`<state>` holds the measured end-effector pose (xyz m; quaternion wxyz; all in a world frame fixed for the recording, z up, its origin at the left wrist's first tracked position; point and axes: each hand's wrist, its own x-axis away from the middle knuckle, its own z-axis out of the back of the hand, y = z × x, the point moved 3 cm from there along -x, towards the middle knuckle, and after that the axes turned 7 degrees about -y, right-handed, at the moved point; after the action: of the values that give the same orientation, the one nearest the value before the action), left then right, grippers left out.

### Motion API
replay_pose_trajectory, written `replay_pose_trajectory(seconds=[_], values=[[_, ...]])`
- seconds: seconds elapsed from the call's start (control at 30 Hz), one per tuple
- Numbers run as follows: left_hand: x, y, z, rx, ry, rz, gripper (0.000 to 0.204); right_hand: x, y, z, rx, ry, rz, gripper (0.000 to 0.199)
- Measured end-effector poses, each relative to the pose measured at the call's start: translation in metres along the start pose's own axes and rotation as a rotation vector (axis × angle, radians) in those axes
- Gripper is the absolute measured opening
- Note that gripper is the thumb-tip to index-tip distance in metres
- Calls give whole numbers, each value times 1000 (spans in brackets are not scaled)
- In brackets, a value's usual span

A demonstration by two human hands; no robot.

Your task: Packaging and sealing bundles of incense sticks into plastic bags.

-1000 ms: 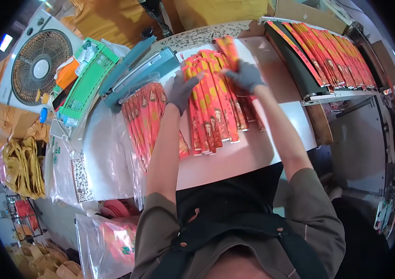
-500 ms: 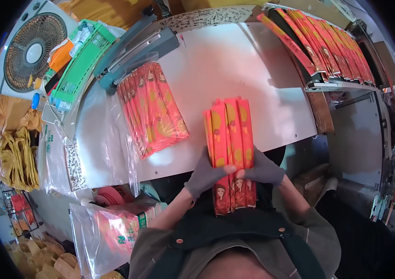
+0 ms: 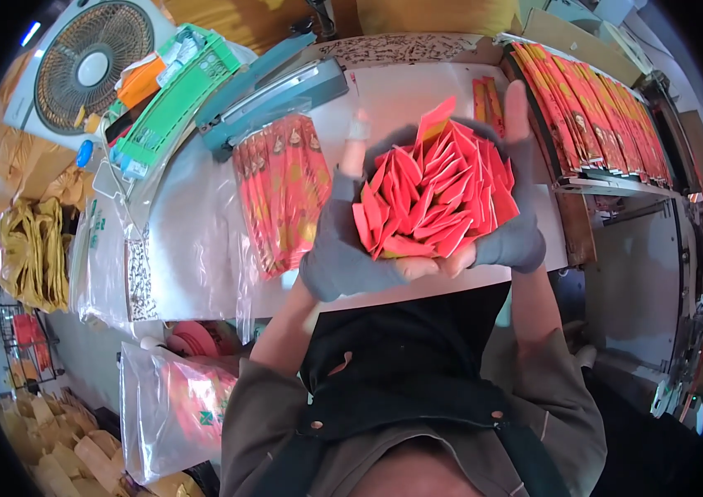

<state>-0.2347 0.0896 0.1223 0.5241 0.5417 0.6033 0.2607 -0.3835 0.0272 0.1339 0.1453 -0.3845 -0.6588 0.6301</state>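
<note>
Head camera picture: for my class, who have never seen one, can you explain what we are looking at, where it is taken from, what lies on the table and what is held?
This is one wide fisheye view from a camera on a person's head, looking down; the bent edges come from the lens. No machine: two gloved hands. The left hand and right hand together hold a bundle of red packets, end-on towards the camera. On the white table lie a row of orange-red packets, a blue-grey stapler-like tool and a green box. A shelf of red packets stands to the right, a fan at far left.

One white table point(image 3: 418, 91), one fan point(image 3: 91, 66) at 10 o'clock, one blue sealer point(image 3: 273, 91) at 11 o'clock, two gloved hands, left hand point(image 3: 343, 248), right hand point(image 3: 517, 224), one handheld bundle of red packets point(image 3: 430, 195), one flat stack of red packets point(image 3: 281, 186)
</note>
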Motion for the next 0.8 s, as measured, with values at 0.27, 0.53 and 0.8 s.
replay_pose_trajectory(seconds=[0.27,0.53,0.8], values=[[34,6,-19,-262,11,177,114,41,-1,-43,117,263,251,122],[78,-87,5,255,-18,387,86,4,76,-17,96,-442,-362,27],[185,-24,73,-1137,734,-33,48,-29,125,-49,93,-587,-420,16]])
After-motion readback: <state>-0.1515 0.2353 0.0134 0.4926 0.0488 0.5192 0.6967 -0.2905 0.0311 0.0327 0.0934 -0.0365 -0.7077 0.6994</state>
